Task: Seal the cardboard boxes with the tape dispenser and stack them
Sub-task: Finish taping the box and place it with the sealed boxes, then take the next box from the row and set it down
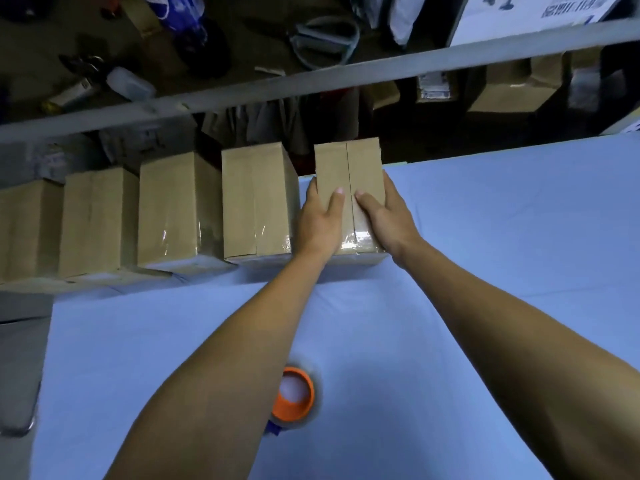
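A taped cardboard box (348,168) stands at the far edge of the blue table (485,237), rightmost in a row. My left hand (320,220) grips its left side with the thumb on top. My right hand (386,211) grips its right side, thumb on top near the centre seam. Clear tape shines on its near end. Just left of it stands another sealed box (256,202), with three more boxes (169,209) running to the left. The tape dispenser (294,396), with an orange core, lies near the front of the table, partly hidden by my left forearm.
A grey shelf rail (311,88) crosses the view behind the boxes. Below it sit dark clutter, bottles and more cartons (512,88). A grey surface (20,368) borders the table on the left. The blue cloth spreads wide to the right.
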`<state>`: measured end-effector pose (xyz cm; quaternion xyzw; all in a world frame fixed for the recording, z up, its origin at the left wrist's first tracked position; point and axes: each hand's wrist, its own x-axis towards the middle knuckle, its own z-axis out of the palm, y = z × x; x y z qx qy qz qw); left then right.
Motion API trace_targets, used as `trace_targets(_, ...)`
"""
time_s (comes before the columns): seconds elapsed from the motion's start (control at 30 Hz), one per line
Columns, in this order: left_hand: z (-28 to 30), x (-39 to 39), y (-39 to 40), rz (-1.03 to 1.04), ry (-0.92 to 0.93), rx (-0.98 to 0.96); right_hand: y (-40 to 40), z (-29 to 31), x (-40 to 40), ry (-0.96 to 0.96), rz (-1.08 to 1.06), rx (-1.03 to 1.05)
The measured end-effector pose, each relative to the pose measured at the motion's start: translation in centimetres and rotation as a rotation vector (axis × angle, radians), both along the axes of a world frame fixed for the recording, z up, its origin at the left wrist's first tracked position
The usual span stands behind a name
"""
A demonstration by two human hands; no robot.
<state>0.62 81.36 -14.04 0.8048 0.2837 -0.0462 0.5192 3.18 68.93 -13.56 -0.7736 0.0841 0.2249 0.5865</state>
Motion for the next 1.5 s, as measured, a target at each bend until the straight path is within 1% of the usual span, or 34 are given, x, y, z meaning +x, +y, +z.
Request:
trace_targets(0.17, 0.0, 0.9, 0.4, 0.019, -0.040, 0.029, 0.4, -0.2, 1.0, -0.025, 0.016, -0.017)
trace_targets(0.23, 0.3, 0.9, 0.4, 0.010, -0.029, 0.060, 0.2, 0.2, 1.2, -0.029, 0.046, -0.065)
trace_targets(0.3, 1.0, 1.0, 0.3, -0.015, -0.027, 0.105, -0.1, 1.1, 1.4, -0.034, 0.099, -0.152)
trace_targets(0.37, 2.3, 1.1, 0.3, -0.043, -0.016, 0.169, -0.8, 2.3, 1.4, -0.086, 0.141, -0.301)
trace_targets(0.4, 3.2, 1.1, 0.3, -0.069, -0.004, 0.232, -1.3, 2.9, 1.1, -0.137, 0.165, -0.395)
trace_targets(0.5, 5.9, 0.2, 0.6, -0.232, -0.002, 0.490, -3.2, 5.3, -0.5, -0.285, 0.271, -0.671)
trace_targets(0.6, 8.7, -1.4, 0.6, -0.470, -0.004, 0.707, -5.2, 7.9, -2.9, -0.371, 0.305, -0.835)
trace_targets(0.73, 12.3, -4.3, -0.5, -0.721, -0.034, 0.878, -7.2, 11.5, -7.7, -0.418, 0.317, -0.988)
trace_targets(0.8, 13.7, -6.3, -1.4, -0.815, -0.095, 0.891, -8.1, 13.3, -11.2, -0.428, 0.266, -1.047)
trace_targets(0.87, 14.5, -7.4, -2.3, -0.860, -0.111, 0.892, -8.7, 14.4, -13.5, -0.418, 0.227, -1.069)
trace_targets(0.97, 16.0, -10.8, -4.2, -0.967, -0.187, 0.920, -9.8, 15.8, -19.1, -0.383, 0.140, -1.149)
trace_targets(1.17, 17.3, -16.3, -9.9, -1.217, -0.356, 0.986, -14.1, 16.6, -29.0, -0.232, -0.035, -1.208)
trace_targets(1.37, 17.2, -21.0, -18.6, -1.479, -0.441, 0.977, -20.9, 16.8, -36.8, -0.090, -0.209, -1.222)
trace_targets(1.5, 17.1, -23.7, -26.0, -1.568, -0.490, 0.970, -26.7, 16.9, -40.7, -0.018, -0.293, -1.232)
